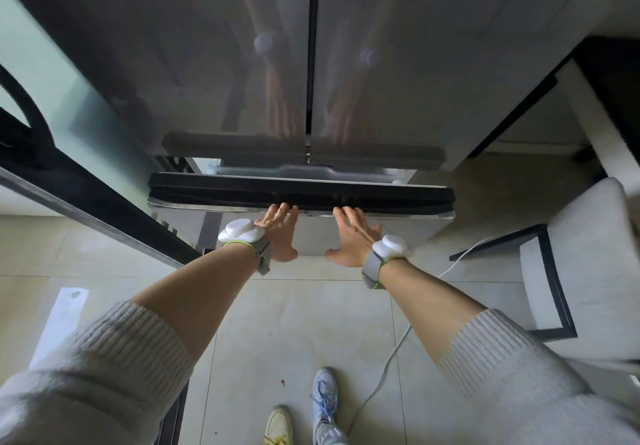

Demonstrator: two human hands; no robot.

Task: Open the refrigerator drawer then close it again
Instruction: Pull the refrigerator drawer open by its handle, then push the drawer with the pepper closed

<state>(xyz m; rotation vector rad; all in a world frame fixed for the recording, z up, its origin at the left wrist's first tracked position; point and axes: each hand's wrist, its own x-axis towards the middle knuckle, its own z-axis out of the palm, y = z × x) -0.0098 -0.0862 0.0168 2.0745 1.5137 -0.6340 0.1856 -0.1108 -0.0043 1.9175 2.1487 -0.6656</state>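
Fingers (289,210) flat on drawer (408,226) — tiled floor (294,323).

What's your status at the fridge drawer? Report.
Left hand and right hand open, flat on drawer front. Drawer partly out. White cable on floor, clear of drawer.

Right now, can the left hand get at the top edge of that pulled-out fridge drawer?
Probably yes. The left hand lies flat on the drawer front, fingertips at its top edge, beside the right hand. Nothing blocks it.
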